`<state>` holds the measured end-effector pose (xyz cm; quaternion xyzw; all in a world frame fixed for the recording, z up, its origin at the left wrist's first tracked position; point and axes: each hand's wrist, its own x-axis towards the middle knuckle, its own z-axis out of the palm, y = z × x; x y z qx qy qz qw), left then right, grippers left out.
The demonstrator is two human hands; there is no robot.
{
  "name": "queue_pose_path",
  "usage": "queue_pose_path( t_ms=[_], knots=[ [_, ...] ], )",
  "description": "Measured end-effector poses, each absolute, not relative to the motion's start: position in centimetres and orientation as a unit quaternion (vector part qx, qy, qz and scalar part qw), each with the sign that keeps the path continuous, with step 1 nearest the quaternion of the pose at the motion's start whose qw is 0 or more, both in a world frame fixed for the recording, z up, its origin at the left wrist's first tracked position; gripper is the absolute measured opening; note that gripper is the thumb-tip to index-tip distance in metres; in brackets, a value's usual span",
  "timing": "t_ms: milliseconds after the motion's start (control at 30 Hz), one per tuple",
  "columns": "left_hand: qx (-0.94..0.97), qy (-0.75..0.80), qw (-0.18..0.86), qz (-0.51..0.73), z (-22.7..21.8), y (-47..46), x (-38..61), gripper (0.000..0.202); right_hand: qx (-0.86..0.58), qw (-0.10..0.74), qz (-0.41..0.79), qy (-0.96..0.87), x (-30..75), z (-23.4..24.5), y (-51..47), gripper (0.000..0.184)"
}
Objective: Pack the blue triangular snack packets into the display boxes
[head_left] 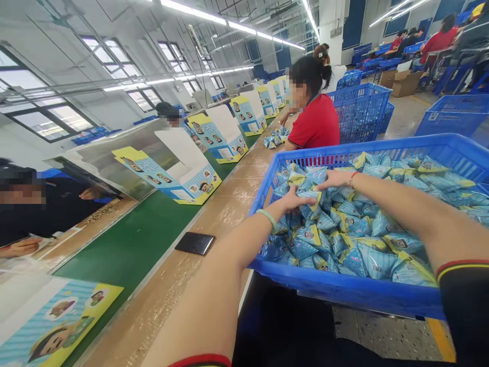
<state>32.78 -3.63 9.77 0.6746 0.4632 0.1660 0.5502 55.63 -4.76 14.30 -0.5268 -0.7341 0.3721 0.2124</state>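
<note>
A blue plastic crate (344, 288) on my right is filled with small pyramid-shaped packets (355, 224) in light blue and yellow. Both my hands reach into its near left part. My left hand (291, 200), below a pale green bangle (267, 218), has its thumb and fingers closed around a blue packet (311, 194). Close beside it, my right hand (338, 179) grips another packet (316, 176) with bent fingers. A thin red string (354, 176) circles the right wrist. Some fingertips are hidden among the packets.
Left of the crate runs a brown worktop (225, 209) with a black phone (195, 243). Beyond it, a green conveyor belt (153, 224) carries several printed cartons (179, 178) with raised flaps. A co-worker in red (317, 122) sits ahead beside a packet pile (275, 137). Stacked blue crates (359, 109) stand behind.
</note>
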Motion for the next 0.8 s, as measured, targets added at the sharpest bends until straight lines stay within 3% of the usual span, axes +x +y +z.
queue_pose_path(
  t_ms=[133, 233, 400, 500, 667, 800],
  knots=[
    [0.692, 0.412, 0.538, 0.249, 14.4, -4.3, 32.7, 0.118, -0.504, 0.343, 0.338, -0.716, 56.5, 18.7, -6.6, 0.079],
    [0.742, 0.344, 0.474, 0.325, 18.4, -4.2, 31.2, 0.116, -0.461, 0.392, 0.282, -0.745, 55.4, 23.2, -8.0, 0.077],
    [0.834, 0.205, 0.279, 0.429, 22.7, -4.3, 23.7, 0.108, -0.354, 0.379, 0.194, -0.833, 48.6, 29.3, -9.8, 0.066],
    [0.851, 0.219, 0.163, 0.449, 23.2, -7.4, 15.1, 0.107, -0.273, 0.365, 0.164, -0.875, 41.4, 30.4, -10.8, 0.074],
    [0.796, 0.389, 0.062, 0.461, 19.4, -21.6, -0.3, 0.118, -0.057, 0.354, 0.219, -0.907, 25.9, 25.7, -14.0, 0.088],
    [0.669, 0.573, 0.141, 0.451, 11.6, -35.5, -5.8, 0.111, 0.058, 0.293, 0.381, -0.875, 15.8, 15.8, -18.8, 0.083]
  ],
)
